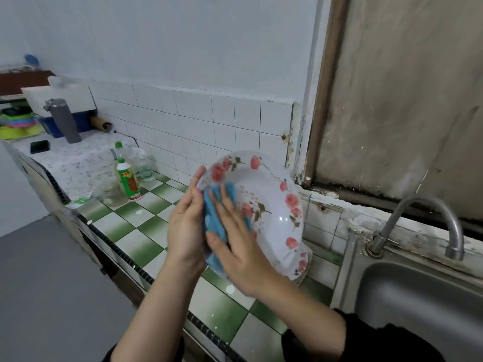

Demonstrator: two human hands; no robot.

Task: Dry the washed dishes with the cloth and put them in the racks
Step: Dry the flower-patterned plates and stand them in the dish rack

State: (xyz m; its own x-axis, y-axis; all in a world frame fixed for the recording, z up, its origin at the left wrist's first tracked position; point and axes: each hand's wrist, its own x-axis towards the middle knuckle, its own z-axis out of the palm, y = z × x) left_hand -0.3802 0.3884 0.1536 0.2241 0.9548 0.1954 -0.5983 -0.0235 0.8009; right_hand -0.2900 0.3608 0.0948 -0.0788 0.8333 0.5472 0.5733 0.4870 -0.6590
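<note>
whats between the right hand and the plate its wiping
A blue cloth lies between the right hand and the flowered plate. The hand's flat fingers press it onto the plate's face, as the head view shows.

A white-tiled wall (pixel 198 118) backs a green-checked counter (pixel 136 226), a steel sink (pixel 418 296) below a stained panel (pixel 405 100).

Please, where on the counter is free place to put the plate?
The green checked tiles between the detergent bottle and the left hand holding the plate are bare; so are those by the front edge, under the forearms. Crowded: the clear bottles near the wall, and a second flowered dish beside the sink.
</note>
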